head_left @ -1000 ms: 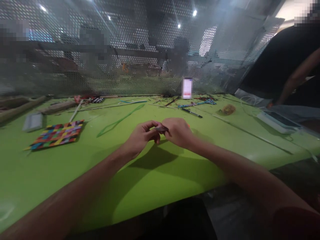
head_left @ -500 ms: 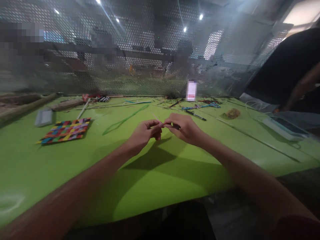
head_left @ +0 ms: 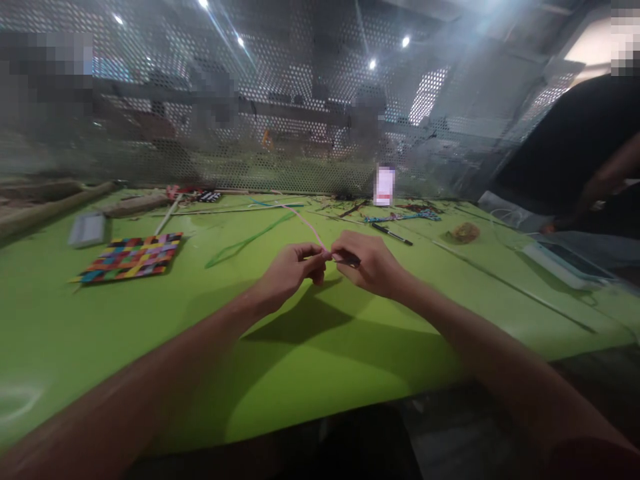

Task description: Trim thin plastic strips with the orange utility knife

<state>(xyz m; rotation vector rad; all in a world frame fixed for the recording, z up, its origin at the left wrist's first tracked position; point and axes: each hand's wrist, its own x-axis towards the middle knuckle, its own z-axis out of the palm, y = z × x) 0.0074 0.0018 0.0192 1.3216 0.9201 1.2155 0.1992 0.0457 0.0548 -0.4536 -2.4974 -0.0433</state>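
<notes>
Over the middle of the green table my left hand (head_left: 290,273) pinches a thin pink strip (head_left: 311,227) between thumb and fingers. The strip's free end curves up and away toward the back. My right hand (head_left: 370,263) is closed, its fingertips meeting the left ones at the strip. A small dark, slim object (head_left: 349,259) shows between the right thumb and fingers; its kind is unclear. Left of my hands lies a looped green strip (head_left: 240,243). Farther left is a multicoloured woven piece (head_left: 133,257) with a pale stick (head_left: 169,215) at its back edge.
Behind my hands lie a black pen (head_left: 391,234), blue braided strips (head_left: 403,216) and a standing phone (head_left: 384,187). A long thin rod (head_left: 515,285) crosses the right side, near a white device (head_left: 565,263). A person (head_left: 575,140) is at the right edge. A perforated screen (head_left: 300,147) borders the back.
The pink strip now shows as a long curve beyond my fingers; before, only a short faint piece showed. My hands stay together, with the right fingers slightly shifted. The view tilts a little.
</notes>
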